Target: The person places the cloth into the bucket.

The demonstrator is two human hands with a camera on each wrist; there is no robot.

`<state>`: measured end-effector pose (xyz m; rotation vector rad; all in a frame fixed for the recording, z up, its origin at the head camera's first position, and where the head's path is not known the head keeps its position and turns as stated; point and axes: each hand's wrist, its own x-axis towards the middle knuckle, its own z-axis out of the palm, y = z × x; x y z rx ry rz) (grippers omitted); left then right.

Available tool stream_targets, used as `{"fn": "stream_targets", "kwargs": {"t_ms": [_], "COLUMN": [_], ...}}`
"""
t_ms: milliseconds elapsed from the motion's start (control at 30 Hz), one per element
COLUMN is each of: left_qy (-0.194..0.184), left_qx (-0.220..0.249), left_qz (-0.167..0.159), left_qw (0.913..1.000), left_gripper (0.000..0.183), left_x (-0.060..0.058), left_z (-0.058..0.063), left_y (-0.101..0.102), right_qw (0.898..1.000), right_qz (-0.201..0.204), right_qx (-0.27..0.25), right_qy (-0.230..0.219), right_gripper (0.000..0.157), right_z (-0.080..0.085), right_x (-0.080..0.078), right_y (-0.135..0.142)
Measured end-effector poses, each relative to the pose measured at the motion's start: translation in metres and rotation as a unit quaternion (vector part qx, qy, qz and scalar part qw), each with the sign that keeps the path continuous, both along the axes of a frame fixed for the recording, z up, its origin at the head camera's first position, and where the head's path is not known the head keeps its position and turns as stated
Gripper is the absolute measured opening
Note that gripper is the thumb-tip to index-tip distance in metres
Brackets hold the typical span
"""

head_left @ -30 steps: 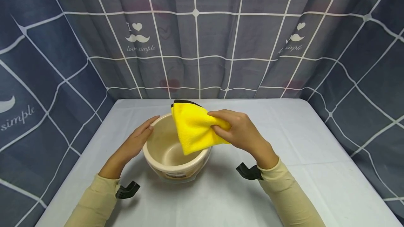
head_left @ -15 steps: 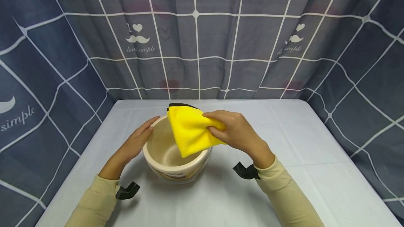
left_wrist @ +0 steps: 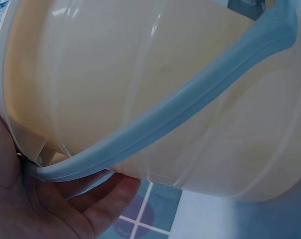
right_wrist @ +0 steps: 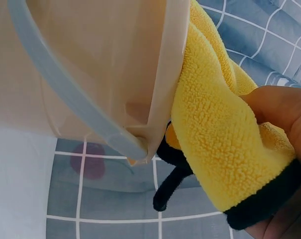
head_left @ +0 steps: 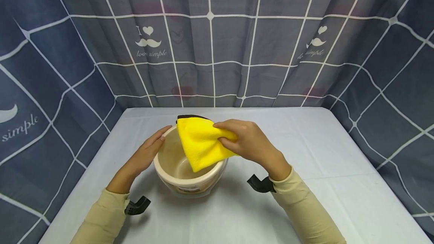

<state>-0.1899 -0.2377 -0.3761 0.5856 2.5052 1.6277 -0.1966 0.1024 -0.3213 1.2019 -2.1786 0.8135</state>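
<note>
A cream bucket with a pale blue-grey handle stands on the table. My left hand holds its rim from the left, with the thumb at the rim and the fingers against the outer wall below it. My right hand pinches a yellow microfiber cloth with dark edging between thumb and fingers. Folded over, the cloth overhangs the bucket's right rim, and its lower corner dips over the opening. In the right wrist view the cloth lies right at the rim, and a dark loop hangs from it.
The table has a white cover. Grey-blue checked curtains surround it at the back and both sides. A black wrist mount sits at the left sleeve, another black mount at the right.
My right hand has moved left and slightly down toward me, bringing the yellow cloth farther over the bucket's opening. The left hand and the bucket have stayed in place.
</note>
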Motion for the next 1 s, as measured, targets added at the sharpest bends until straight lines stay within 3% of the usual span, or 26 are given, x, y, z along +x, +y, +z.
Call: {"fn": "stream_targets", "kwargs": {"t_ms": [1000], "left_qy": [-0.007], "left_qx": [-0.018], "left_qz": [0.01], "left_qw": [0.9998], "left_gripper": [0.053], "left_x": [0.0], "left_z": [0.0], "left_y": [-0.001], "right_qw": [0.998], "right_qz": [-0.02], "right_qx": [0.065], "right_qy": [-0.005], "right_gripper": [0.032], "right_z": [0.004], "right_x": [0.002], "right_y": [-0.02]}}
